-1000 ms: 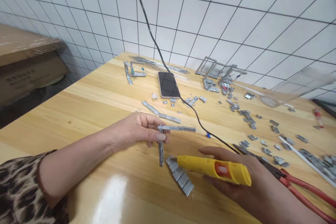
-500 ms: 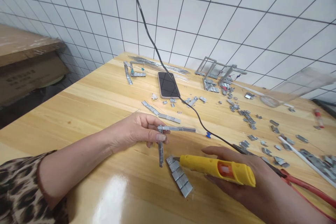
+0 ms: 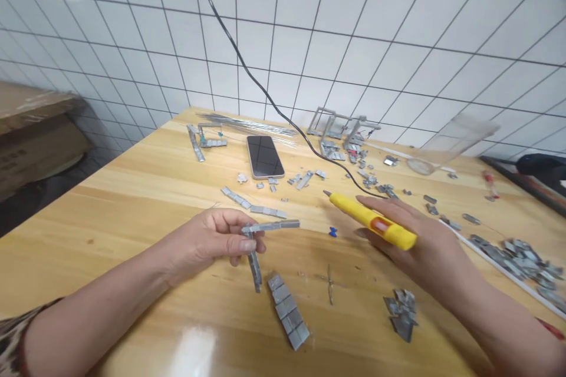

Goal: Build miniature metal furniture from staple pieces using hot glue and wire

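Pinching the L-shaped metal strip piece (image 3: 260, 241) just above the table (image 3: 132, 200) in your left hand (image 3: 207, 241), you risked its joint slipping while your right hand (image 3: 420, 241), fingers loosely wrapped around the yellow corded tool (image 3: 371, 221), hovered apart.

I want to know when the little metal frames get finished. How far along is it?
Looks partway. Done: two bent metal frames stand by the wall, another sits at the far left. In hand: the left hand pinches an L-shaped strip piece, and the right hand holds a yellow corded tool, its tip away from the piece. Left: a strip near the hands and many loose bits lie on the table.
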A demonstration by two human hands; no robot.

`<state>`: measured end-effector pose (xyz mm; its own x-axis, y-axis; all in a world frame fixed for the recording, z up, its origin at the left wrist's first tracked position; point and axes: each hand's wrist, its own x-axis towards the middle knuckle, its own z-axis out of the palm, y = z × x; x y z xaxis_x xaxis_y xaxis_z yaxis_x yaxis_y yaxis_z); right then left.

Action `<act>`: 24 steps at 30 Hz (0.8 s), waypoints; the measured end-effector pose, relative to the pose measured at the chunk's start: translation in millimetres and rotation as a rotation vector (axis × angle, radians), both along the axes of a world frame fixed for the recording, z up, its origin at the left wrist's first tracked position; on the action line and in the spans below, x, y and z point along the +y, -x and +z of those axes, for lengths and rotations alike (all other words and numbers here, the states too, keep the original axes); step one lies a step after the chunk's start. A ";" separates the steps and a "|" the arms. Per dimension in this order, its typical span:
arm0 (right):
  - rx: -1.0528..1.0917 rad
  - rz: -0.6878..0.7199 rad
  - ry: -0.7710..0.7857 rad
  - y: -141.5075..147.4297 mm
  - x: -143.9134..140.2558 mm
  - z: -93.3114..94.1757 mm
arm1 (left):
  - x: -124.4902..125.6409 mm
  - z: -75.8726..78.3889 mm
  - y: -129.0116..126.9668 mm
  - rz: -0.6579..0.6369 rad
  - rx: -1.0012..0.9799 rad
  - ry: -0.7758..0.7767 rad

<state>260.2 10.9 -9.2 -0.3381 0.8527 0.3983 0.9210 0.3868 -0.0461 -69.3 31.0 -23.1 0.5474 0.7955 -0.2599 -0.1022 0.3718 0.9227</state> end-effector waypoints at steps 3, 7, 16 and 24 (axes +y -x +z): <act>-0.200 -0.032 -0.042 1.9 12.6 -11.3 | -1.3 0.7 0.5 0.016 0.032 -0.020; -0.309 -0.045 -0.021 6.2 21.7 -17.7 | -2.1 -0.3 2.4 0.057 0.095 -0.044; -0.376 0.006 0.064 0.9 27.8 -18.5 | -8.0 4.0 -4.7 0.191 0.102 -0.024; -0.512 0.021 0.150 2.4 44.4 5.6 | -3.3 -1.3 -0.9 0.199 0.116 -0.007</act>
<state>257.8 55.3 -3.6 -0.4752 0.8784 0.0521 0.8322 0.4294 0.3508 -68.5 27.6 -24.4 0.3462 0.8867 -0.3064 -0.0660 0.3488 0.9349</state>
